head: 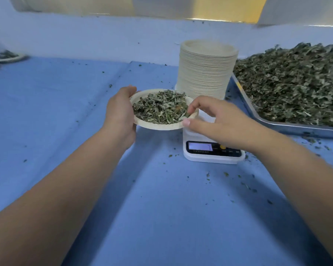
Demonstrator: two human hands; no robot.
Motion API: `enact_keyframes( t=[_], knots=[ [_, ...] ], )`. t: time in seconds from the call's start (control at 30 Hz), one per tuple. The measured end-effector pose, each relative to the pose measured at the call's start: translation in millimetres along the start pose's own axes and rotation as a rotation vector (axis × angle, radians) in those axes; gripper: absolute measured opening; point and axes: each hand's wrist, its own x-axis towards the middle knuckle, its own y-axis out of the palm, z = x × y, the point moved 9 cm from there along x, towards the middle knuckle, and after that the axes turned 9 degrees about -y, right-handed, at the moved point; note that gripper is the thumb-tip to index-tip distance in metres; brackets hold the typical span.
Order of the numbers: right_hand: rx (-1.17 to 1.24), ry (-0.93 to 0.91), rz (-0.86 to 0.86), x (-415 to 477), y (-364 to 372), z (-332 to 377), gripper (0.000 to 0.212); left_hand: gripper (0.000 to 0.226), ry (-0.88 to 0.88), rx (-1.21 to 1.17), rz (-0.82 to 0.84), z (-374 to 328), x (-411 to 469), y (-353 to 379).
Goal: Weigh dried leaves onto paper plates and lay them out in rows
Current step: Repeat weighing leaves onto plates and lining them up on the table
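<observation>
Bare forearms (56,198) come in from the bottom corners over the blue-covered table (161,217), w/ leaf crumbs scattered lower right. Mid-frame: white scale (210,157), display lit. Left hand (119,114) grips the left rim of the paper plate (158,127), fingers curled round it. Right hand (219,120) pinches the right rim btwn thumb & forefinger. The plate holds dried leaves (160,109) and sits centre frame, overlapping the scale's left edge; can't tell if touching. Behind: stack of plates (206,73), then metal tray (277,124) w/ leaf pile (296,83) at right. Blurred filled plates (8,57) upper left.
</observation>
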Motion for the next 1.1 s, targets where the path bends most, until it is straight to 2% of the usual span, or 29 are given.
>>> enact_keyframes(
  t=[0.13, 0.43, 0.57, 0.73, 0.8, 0.9, 1.0, 1.1],
  knots=[
    [-0.02, -0.155, 0.048, 40, 45, 51, 0.045, 0.021, 0.064, 0.004, -0.153, -31, -4, -78],
    [0.084, -0.323, 0.219, 130, 196, 157, 0.056, 0.025, 0.099, 0.157, -0.587, -79, -19, -287],
    [0.082, -0.385, 0.271, 160, 260, 198, 0.057, 0.027, 0.128, 0.452, -0.756, -107, -20, -360],
    [0.064, -0.408, 0.297, 198, 322, 232, 0.043, 0.018, 0.161, 0.899, -0.805, -139, -16, -426],
    [0.05, -0.415, 0.309, 212, 344, 244, 0.042, 0.021, 0.113, 1.121, -0.842, -149, -15, -456],
    [0.024, -0.431, 0.31, 235, 372, 265, 0.044, 0.037, -0.029, 1.365, -0.934, -161, -14, -501],
    [-0.041, -0.465, 0.319, 259, 404, 292, 0.049, 0.031, -0.111, 1.479, -0.995, -170, -13, -534],
    [-0.104, -0.492, 0.298, 284, 434, 318, 0.054, 0.021, -0.063, 1.594, -1.026, -178, -7, -537]
  ],
)
